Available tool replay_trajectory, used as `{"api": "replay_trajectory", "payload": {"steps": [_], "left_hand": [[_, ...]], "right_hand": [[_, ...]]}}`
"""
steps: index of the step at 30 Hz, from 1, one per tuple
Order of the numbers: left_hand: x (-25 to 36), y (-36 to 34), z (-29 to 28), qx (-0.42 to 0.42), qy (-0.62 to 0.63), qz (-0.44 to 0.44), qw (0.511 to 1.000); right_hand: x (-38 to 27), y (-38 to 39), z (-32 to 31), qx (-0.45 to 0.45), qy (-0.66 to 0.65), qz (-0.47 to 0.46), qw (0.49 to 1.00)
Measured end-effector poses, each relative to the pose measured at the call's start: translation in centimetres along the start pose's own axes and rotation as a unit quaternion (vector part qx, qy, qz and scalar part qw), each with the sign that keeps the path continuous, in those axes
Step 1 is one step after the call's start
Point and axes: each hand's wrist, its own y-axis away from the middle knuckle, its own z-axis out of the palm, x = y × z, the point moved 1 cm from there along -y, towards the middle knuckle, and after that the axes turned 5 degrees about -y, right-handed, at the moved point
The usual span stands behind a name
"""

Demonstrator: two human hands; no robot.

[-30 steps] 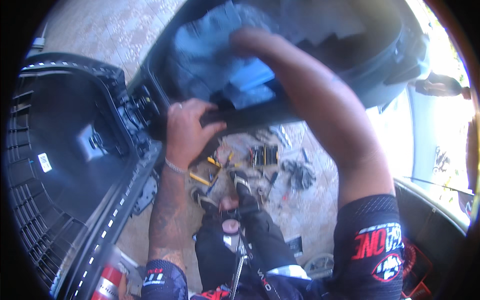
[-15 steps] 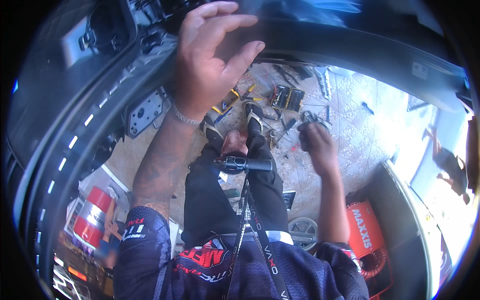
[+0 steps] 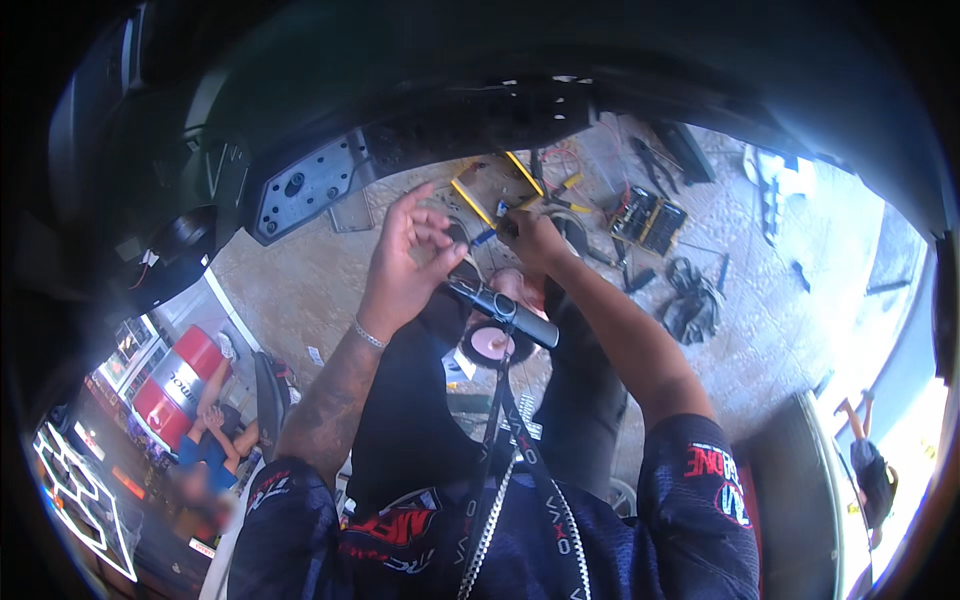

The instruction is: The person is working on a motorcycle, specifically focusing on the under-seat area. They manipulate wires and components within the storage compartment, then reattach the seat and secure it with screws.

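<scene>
My left hand is raised above my legs, fingers curled loosely but apart, with nothing visible in them. Just right of it my right hand has its fingers curled downward; whatever they hold is too small and dark to make out. Below both hands lie a yellow-edged tray and a blue-handled tool, near my sandalled feet. A black cylindrical device hangs from a lanyard at my waist. A large black plastic vehicle panel arches across the top.
On the tiled floor are a bit case, pliers, a dark cloth and a grey bracket plate. A red-and-white drum and a seated person are at lower left, another person at far right.
My hands have come down from the car panel toward the floor tools. My right hand has moved left beside my left one. The panel now fills the upper view.
</scene>
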Motion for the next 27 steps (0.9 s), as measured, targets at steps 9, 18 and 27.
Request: {"api": "replay_trajectory", "payload": {"steps": [9,18,27], "left_hand": [[-15.0,2.1,-3.0,0.01,-0.083,-0.121,0.989],[-17.0,4.0,-6.8,0.061,-0.066,-0.064,0.994],[-17.1,8.2,-7.6,0.161,-0.058,0.007,0.985]], "right_hand": [[7.8,-17.9,9.5,0.037,0.061,0.009,0.997],[5.7,-18.5,10.2,-0.038,0.353,-0.099,0.93],[-12.7,-10.3,6.4,-0.14,0.343,-0.417,0.83]]}}
